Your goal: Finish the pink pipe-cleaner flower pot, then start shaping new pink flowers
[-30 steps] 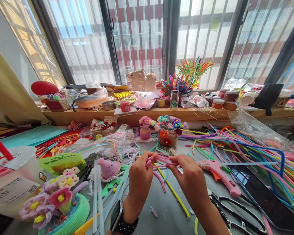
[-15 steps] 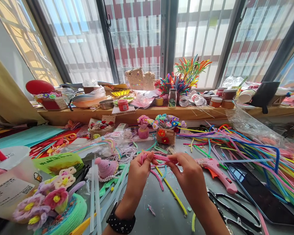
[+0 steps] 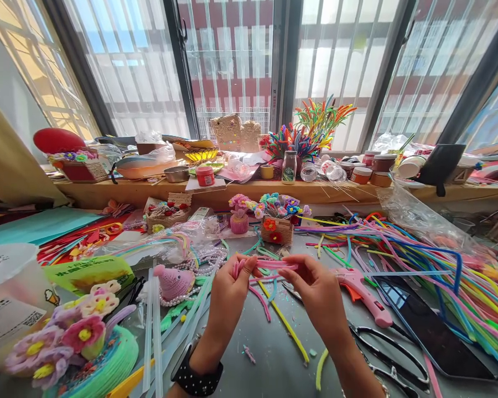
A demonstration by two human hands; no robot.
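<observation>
Pink pipe cleaners [image 3: 270, 265], bent into a loose bundle, stretch between my two hands above the grey table. My left hand [image 3: 232, 282] is closed around the bundle's left end, thumb on top. At the other end my right hand [image 3: 315, 282] pinches the strands between thumb and fingers. A yellow pipe cleaner [image 3: 288, 326] and a short pink piece [image 3: 260, 301] lie on the table below. Just right of my right hand rests a pink glue gun [image 3: 367, 298], and black-handled scissors [image 3: 392, 354] lie nearer, partly hidden behind my right forearm.
A large heap of coloured pipe cleaners [image 3: 435, 260] and a phone [image 3: 427, 326] cover the right. On the left are clear glue sticks [image 3: 152, 326], a pink knitted figure [image 3: 172, 282], fuzzy flowers [image 3: 83, 334] and a cup [image 3: 8, 298]. A flower basket [image 3: 276, 232] stands ahead.
The view has shifted slightly, so things sit a little further left. My right hand has changed its grip, and the pink strands between the hands look more spread apart.
</observation>
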